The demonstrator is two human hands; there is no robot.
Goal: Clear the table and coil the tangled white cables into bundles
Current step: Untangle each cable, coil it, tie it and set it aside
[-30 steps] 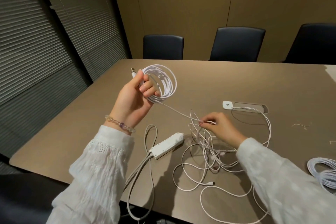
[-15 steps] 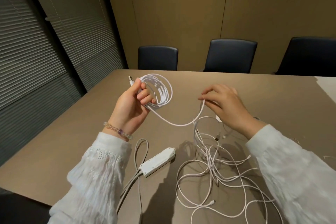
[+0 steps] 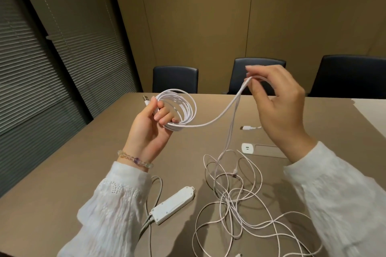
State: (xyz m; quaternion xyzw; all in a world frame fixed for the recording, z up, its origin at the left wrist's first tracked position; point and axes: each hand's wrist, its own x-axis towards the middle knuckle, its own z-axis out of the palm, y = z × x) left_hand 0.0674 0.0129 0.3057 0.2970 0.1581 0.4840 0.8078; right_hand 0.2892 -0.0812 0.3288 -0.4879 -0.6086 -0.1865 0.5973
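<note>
My left hand (image 3: 149,126) grips a coil of white cable (image 3: 183,108) with several loops, its USB plug (image 3: 145,98) sticking up past my thumb. From the coil a strand sags and rises to my right hand (image 3: 277,106), which pinches the white cable high above the table. From that pinch the cable drops straight down into a loose tangle of white cables (image 3: 234,200) lying on the brown table (image 3: 62,173).
A white power strip (image 3: 173,201) with a grey cord lies near the front edge. A white charger (image 3: 247,148) sits by a table cable slot (image 3: 269,150), with a loose white plug (image 3: 247,127) behind it. Three dark chairs (image 3: 175,79) line the far side.
My right hand has lifted from the tangle on the table up and back, pulling the strand taut above the table. The left hand has kept hold of the coil.
</note>
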